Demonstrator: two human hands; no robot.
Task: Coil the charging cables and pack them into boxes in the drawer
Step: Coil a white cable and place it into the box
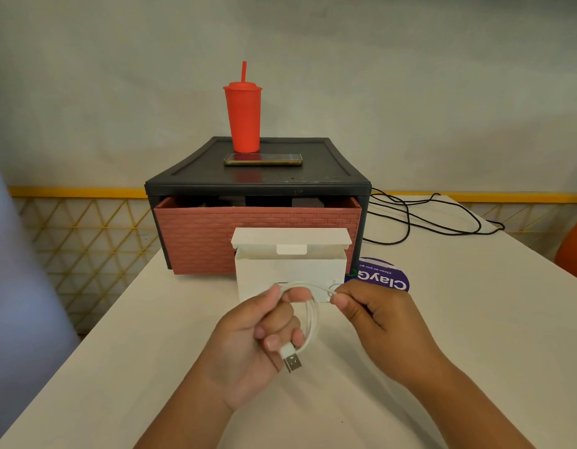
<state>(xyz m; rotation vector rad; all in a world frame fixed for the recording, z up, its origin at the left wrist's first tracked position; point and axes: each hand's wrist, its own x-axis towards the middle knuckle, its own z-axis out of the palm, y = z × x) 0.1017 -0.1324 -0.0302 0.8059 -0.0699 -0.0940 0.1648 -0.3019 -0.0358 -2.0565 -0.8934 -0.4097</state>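
So both hands were up over the white bench (157, 335), working a white charging cable (310, 314). The left hand (258, 345) had its fingers curled shut around a bundle of loops, with the USB plug (292, 359) sticking out below the fingertips, pointing down toward the camera. The right hand (374, 314) was pinching the other bit of the same cable near the top of the coil, thumb and forefinger closed tight on it, the rest of the fingers folded in. The two hands were close together, joined by the short stretch of cable.

Right behind them sat a small white box (290, 273) on the bench with its lid flap tipped open and back. That box stood just in front of the reddish brick-pattern drawer (203, 234), which was slid a little way out of a black cabinet (258, 183). Some dark shapes showed inside the drawer, couldn't tell what they were.

On top of the cabinet: a red tumbler (242, 119) with a straw, and a phone (263, 159) lying flat just in front of it. A black cable (433, 218) lay loose on the bench to the right, and a purple sticker (382, 277) peeked out beside the box.
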